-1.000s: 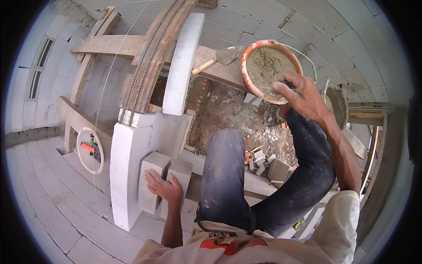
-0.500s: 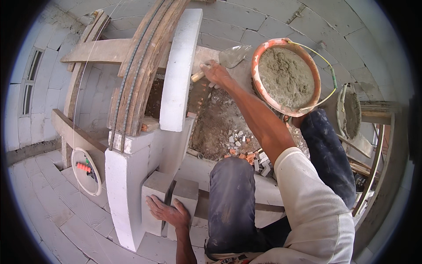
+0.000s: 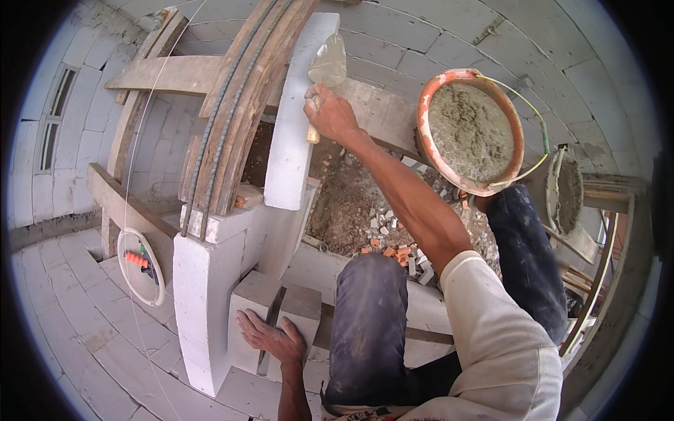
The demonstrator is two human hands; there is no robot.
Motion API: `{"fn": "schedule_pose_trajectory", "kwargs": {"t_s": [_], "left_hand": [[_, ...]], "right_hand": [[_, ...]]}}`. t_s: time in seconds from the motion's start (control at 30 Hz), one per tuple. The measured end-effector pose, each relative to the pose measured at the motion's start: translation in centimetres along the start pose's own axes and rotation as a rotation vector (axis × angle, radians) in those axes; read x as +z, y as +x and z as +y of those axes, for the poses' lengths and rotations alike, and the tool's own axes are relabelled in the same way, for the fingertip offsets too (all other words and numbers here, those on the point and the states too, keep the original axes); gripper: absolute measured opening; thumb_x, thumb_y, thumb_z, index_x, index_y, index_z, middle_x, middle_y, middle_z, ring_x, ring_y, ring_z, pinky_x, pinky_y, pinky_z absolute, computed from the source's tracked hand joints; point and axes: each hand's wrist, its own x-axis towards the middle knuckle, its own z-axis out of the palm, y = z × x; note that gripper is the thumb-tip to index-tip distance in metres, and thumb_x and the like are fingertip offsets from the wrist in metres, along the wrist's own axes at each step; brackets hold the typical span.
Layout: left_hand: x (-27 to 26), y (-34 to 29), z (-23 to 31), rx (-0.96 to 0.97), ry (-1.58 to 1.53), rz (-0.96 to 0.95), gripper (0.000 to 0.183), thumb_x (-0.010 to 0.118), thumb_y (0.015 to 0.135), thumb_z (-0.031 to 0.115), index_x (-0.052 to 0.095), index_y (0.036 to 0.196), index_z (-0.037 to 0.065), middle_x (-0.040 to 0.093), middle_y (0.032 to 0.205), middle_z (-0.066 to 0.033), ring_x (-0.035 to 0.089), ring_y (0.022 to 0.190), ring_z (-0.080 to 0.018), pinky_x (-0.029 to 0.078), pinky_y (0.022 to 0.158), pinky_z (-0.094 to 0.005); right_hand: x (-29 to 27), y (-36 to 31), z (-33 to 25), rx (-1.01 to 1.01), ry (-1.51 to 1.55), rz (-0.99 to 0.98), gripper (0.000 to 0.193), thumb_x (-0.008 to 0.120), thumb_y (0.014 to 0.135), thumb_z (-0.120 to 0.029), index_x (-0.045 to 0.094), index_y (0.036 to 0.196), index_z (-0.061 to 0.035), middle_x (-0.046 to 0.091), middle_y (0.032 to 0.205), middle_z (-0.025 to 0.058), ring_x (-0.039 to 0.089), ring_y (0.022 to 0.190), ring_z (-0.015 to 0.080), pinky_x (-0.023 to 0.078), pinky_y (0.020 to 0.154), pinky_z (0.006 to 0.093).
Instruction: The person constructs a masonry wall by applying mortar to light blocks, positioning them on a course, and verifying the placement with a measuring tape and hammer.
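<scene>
Left hand (image 3: 274, 339), yours: at 7 o'clock, palm down, fingers spread wide, with the thumb on the right grey block (image 3: 302, 303) and the fingertips on the left grey block (image 3: 254, 289). The two blocks stand side by side, a narrow gap between them.

White block (image 3: 200, 316): one, tall, upright at 8 o'clock, just beside your left grey block.

Right hand (image 3: 328, 114), yours: at 12 o'clock, arm stretched out, fingers closed around the handle of the trowel.

Trowel (image 3: 328, 63): one, wooden handle, blade up toward 12 o'clock. It overlaps the white slab (image 3: 295, 140) from where you look; whether they touch, you cannot tell.

Bucket (image 3: 470, 133): one, orange-rimmed, at 2 o'clock, well filled with wet mortar, wire handle lying over to its right.

Rubble (image 3: 400, 254): broken brick and pale chips, below you at 4 o'clock.

Timber (image 3: 246, 119): between 10 and 11 o'clock, two steel rods (image 3: 208, 140) along it.

Block wall (image 3: 400, 28): grey, farthest, past 12 o'clock.
</scene>
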Motion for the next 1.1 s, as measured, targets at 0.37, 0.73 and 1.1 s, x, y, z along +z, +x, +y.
{"fn": "schedule_pose_trajectory", "kwargs": {"t_s": [0.37, 0.73, 1.1], "left_hand": [[-0.2, 0.1, 0.7, 0.014, 0.018, 0.009, 0.084, 0.040, 0.108, 0.054, 0.025, 0.165, -0.005, 0.023, 0.171, -0.0298, 0.021, 0.159, -0.0462, 0.014, 0.125, -0.0613], [0.2, -0.1, 0.3, 0.028, 0.009, 0.028, 0.081, 0.039, 0.109, 0.054, 0.023, 0.167, -0.001, 0.023, 0.173, -0.0264, 0.020, 0.160, -0.0467, 0.013, 0.125, -0.0656], [0.2, 0.0, 0.2, 0.025, -0.035, 0.072, 0.082, 0.044, 0.107, 0.056, 0.027, 0.165, 0.000, 0.025, 0.172, -0.0261, 0.021, 0.160, -0.0438, 0.016, 0.124, -0.0652]], "right_hand": [[4.1, 5.1, -2.9, 0.026, -0.244, -0.120, 0.061, 0.056, 0.103, -0.045, 0.049, 0.152, -0.0094, 0.070, 0.127, 0.0286, 0.069, 0.119, 0.0450, 0.055, 0.103, 0.0537], [-1.6, 1.9, -3.7, -0.149, -0.437, -0.291, 0.065, 0.057, 0.104, -0.052, 0.051, 0.153, -0.0105, 0.069, 0.131, 0.0247, 0.069, 0.122, 0.0407, 0.056, 0.104, 0.0515], [-34.3, -21.1, -4.3, -0.156, -0.786, -0.525, 0.053, 0.068, 0.100, -0.043, 0.067, 0.138, -0.0058, 0.074, 0.123, 0.0162, 0.069, 0.120, 0.0367, 0.055, 0.107, 0.0507]]}}
